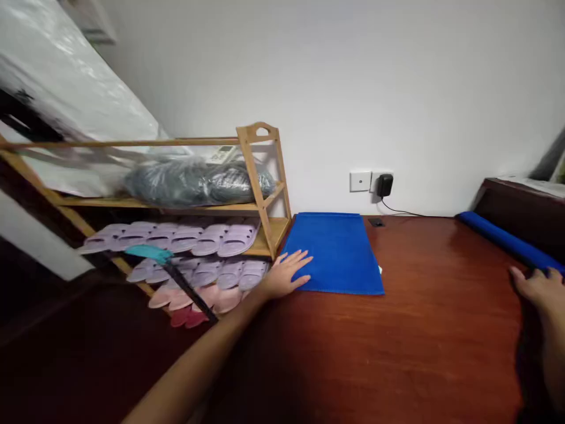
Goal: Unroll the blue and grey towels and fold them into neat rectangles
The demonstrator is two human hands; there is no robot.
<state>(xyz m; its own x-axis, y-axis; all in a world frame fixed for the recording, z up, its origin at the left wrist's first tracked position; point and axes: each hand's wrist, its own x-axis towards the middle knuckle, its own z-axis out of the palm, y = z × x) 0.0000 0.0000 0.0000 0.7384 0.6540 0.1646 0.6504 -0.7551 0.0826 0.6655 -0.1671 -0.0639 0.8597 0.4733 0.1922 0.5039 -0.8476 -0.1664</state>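
Observation:
A folded blue cloth (333, 253) lies flat on the reddish-brown wooden surface against the wall, a small white tag at its right edge. My left hand (289, 274) rests on the cloth's front left part, palm down with fingers spread. At the far right, my right hand (541, 288) is beside a long blue folded or rolled cloth (507, 238) lying along a dark raised edge. Its fingertips show apart and close to that cloth; whether they touch it I cannot tell. The frame's edge cuts off part of this hand.
Left of the wooden surface (419, 341) stands a wooden shoe rack (260, 176) with several lilac slippers (238, 238) and a plastic-wrapped grey bundle (189, 182). A turquoise-tipped black handle (189, 285) leans before it. A black plug adapter (385, 185) trails a cable along the wall.

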